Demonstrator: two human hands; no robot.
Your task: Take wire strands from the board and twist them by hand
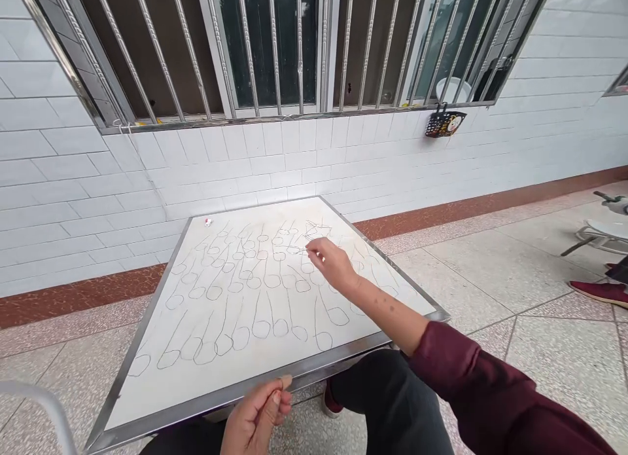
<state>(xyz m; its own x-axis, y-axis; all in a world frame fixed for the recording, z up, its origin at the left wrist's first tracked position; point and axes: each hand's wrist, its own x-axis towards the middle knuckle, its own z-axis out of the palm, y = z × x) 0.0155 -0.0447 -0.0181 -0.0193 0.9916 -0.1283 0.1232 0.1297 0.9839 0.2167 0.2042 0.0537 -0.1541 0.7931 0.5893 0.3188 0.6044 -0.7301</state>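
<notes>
A white-topped table [147, 402] with a metal rim carries many thin, dark, wire-like loops [280, 327], each a ring with a long straight tail, laid out in rows. Over the far right part of the tabletop, my right hand [334, 262] reaches with thumb and fingers pinched together. Its fingertips are beside a tangle of thin strands [316, 229]; whether they grip one cannot be made out. My left hand [258, 416] is closed in a pinch at the near edge, with a tan wrap on one fingertip. Anything between its fingers is too small to see.
A small white-and-red item [209, 222] lies at the table's far left corner. Behind stands a white tiled wall [245, 160] with a barred window [275, 49] and a hanging black basket [444, 123]. At right, a person's red shoe [598, 291] shows near a white seat [608, 229].
</notes>
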